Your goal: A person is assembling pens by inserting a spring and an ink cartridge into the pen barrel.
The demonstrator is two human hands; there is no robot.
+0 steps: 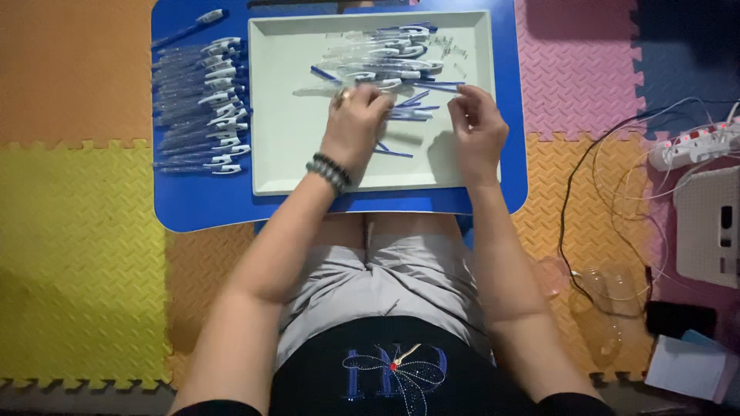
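Observation:
A pale rectangular tray (293,154) lies on a blue lap table (200,200). Loose pen parts (385,58) are heaped in the tray's far half: clear barrels, blue refills, white-and-blue caps. My left hand (356,119), with a ring and a bead bracelet at the wrist, rests palm down on the tray with its fingers curled over blue refills (412,112). My right hand (478,123) hovers beside it at the tray's right side, fingers bent, pinching something small that I cannot make out. A row of assembled pens (202,108) lies on the blue table left of the tray.
Coloured foam floor mats surround the table: orange and yellow at left, pink and orange at right. A white power strip (690,146) with cables, a white box (709,223) and clear plastic pieces (601,308) lie on the floor at right. My knees sit under the table.

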